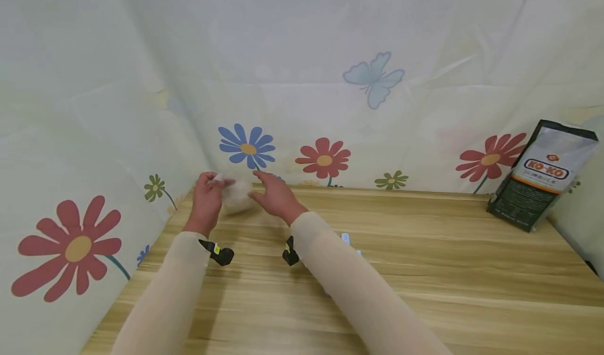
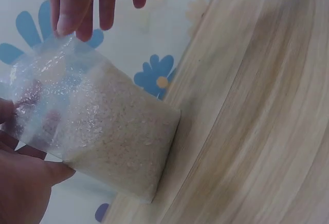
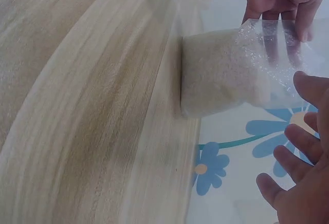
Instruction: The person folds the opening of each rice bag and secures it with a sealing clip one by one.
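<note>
From my end of the rig, I have a clear plastic bag (image 1: 238,197) at the far left of the wood-grain tabletop (image 1: 424,260), close to the floral curtain (image 1: 292,56). The left wrist view shows me white rice (image 2: 121,121) filling its lower part; its flat base rests on the wood, and the loose, shiny upper plastic rises above the grain.

My left hand (image 1: 206,203) grips that upper plastic from the left side, thumb on one face and fingers showing through from behind in the right wrist view. My right hand (image 1: 278,195) is at the bag's right side with thumb and fingers spread well apart, closed around nothing. Its thumb and a fingertip come right up to the plastic's top edge, but I cannot tell whether they touch it.

Both forearms reach in from the near side in cream sleeves (image 1: 158,297), with a small black wrist camera (image 1: 219,254) at each inner wrist. Just beside the right sleeve I catch a pale blue item (image 1: 346,238), mostly hidden by the arm. Well apart, at the far right, a black-and-silver KO-KO package (image 1: 540,176) stands on the tabletop near the curtain, an orange stripe across its front.
</note>
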Demonstrator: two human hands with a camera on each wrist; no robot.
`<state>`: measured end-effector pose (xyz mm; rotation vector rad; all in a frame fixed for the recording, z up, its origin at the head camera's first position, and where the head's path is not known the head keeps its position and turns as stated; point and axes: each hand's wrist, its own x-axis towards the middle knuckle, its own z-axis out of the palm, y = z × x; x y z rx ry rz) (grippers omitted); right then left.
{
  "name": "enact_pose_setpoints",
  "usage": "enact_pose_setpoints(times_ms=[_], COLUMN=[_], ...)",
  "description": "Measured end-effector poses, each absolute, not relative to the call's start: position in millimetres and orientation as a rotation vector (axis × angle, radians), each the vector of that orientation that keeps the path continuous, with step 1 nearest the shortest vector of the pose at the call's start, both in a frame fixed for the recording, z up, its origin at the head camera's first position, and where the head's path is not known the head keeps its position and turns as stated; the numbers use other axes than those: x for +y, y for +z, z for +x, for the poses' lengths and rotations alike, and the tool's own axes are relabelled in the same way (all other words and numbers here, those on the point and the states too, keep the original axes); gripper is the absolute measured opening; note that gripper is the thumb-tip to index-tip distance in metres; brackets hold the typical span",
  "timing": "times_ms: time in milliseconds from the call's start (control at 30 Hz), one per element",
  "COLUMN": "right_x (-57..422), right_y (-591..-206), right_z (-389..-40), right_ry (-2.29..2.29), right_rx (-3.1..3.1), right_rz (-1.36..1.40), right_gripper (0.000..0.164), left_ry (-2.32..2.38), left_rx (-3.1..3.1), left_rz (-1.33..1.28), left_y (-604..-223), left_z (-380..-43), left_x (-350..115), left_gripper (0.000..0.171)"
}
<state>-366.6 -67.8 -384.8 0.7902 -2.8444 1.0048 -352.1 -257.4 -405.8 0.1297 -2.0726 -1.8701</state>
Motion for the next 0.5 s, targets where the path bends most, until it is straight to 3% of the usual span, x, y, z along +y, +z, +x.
enact_pose_setpoints(times_ms=[233, 500], right_x=[-61.2, -47.5], right_y=[-385.5, -390.1], right_z=[-368.2, -369.4], right_ry=[1.060, 1.290], right_rx=[-2.745, -2.629], right_rz=[0.697, 0.625], right_gripper=[0.044, 0.028], left_ry=[-1.968, -2.052], left_rx=[-2.059, -2.039], left_rz=[0.091, 0.025], left_y=[-401.1, -399.5], left_z=[-346.5, -345.4], left_x=[-240.2, -226.3], left_gripper=[0.005, 0.005])
